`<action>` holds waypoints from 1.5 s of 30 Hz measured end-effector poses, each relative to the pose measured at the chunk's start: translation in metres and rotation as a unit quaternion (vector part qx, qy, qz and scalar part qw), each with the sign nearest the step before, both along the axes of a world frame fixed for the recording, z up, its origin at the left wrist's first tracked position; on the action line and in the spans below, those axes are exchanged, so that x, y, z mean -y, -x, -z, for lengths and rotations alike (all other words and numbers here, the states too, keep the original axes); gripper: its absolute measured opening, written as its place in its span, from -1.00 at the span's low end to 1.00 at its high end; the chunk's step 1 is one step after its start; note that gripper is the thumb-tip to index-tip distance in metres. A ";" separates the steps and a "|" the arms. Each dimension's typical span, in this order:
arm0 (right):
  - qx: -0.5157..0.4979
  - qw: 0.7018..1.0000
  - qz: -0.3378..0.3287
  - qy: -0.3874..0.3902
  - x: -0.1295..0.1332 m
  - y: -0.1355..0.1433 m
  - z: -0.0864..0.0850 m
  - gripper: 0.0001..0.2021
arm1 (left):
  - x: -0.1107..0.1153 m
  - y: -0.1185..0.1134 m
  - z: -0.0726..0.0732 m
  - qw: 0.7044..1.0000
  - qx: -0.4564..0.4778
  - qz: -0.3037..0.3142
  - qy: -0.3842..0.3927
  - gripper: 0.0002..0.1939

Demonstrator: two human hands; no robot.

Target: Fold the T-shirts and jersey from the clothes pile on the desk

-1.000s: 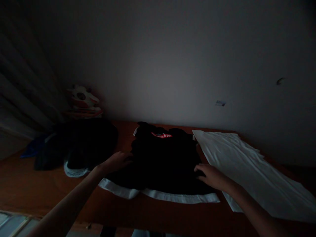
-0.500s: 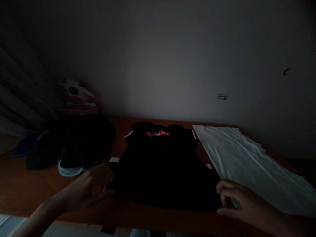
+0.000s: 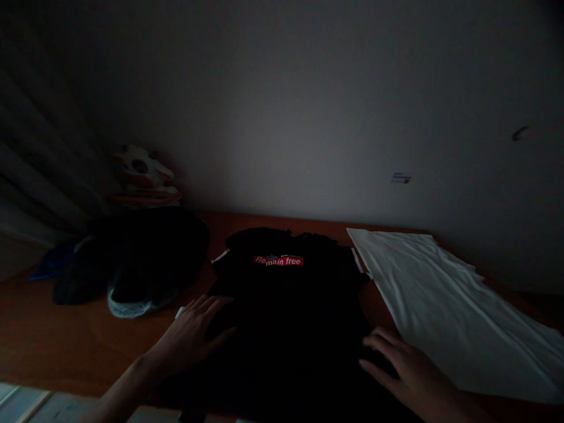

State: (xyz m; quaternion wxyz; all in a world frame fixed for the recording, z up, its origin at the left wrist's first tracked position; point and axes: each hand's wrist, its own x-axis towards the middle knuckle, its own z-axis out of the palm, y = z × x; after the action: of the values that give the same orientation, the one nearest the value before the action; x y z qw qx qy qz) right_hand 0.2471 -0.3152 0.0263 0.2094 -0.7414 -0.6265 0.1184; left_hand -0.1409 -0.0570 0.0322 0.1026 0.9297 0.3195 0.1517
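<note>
- Brown tabletop [image 3: 79, 341]: a black shirt [image 3: 291, 317] is laid centrally, beside white cloth [image 3: 445, 299].
- Left hand [image 3: 194, 329]: placed over the shirt's left side, fingers spread.
- Right hand [image 3: 405, 364]: held at its right edge, fingers curled, thumb parted.

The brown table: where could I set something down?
Bare brown table shows at left front, bordered by the dark pile, the left hand and its near edge. Narrow strips show between pile and black shirt, and between shirt and white cloth. The centre and right are crowded with shirt, cloth and right hand.
</note>
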 end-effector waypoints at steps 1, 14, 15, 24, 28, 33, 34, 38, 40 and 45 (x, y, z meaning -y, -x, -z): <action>-0.013 1.000 0.000 0.015 -0.003 -0.003 -0.007 -0.74 | -0.003 -0.001 -0.003 1.000 0.014 -0.021 0.004 -0.54; 0.102 0.896 0.432 0.005 -0.154 -0.075 0.013 -0.50 | -0.110 -0.104 0.002 0.950 0.047 -0.301 -0.072 -0.50; 0.105 0.892 0.439 0.016 -0.156 -0.073 0.016 -0.46 | -0.111 -0.101 0.007 0.948 0.047 -0.304 -0.078 -0.53; 0.149 0.918 0.365 -0.044 -0.166 -0.074 0.034 -0.69 | -0.115 -0.088 0.004 0.945 0.012 -0.326 -0.010 -0.39; 0.091 0.930 0.335 -0.118 -0.169 -0.074 0.036 -0.74 | -0.115 -0.092 0.003 0.955 -0.022 -0.291 0.047 -0.37; 0.001 0.909 0.360 -0.209 -0.169 -0.081 0.032 -0.82 | -0.136 -0.083 0.016 0.933 0.119 -0.332 0.074 -0.66; -0.010 0.894 0.386 -0.226 -0.167 -0.083 0.030 -0.81 | -0.142 -0.079 0.018 0.913 0.185 -0.355 0.081 -0.69; -0.035 0.828 0.497 -0.256 -0.154 -0.090 0.022 -0.65 | -0.159 -0.062 0.019 0.804 0.399 -0.434 0.078 -0.74; -0.041 0.817 0.525 -0.236 -0.149 -0.089 0.018 -0.57 | -0.159 -0.058 0.016 0.777 0.434 -0.454 0.050 -0.77; -0.017 0.833 0.524 -0.175 -0.143 -0.086 0.015 -0.41 | -0.135 -0.064 0.003 0.862 0.288 -0.406 -0.098 -0.56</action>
State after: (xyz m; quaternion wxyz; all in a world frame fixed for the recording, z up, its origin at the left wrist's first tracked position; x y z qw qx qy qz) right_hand 0.3331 -0.1723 0.0112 0.3774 -0.9073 -0.1505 -0.1079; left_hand -0.0766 0.0778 0.0295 0.0275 0.6380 0.6080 0.4718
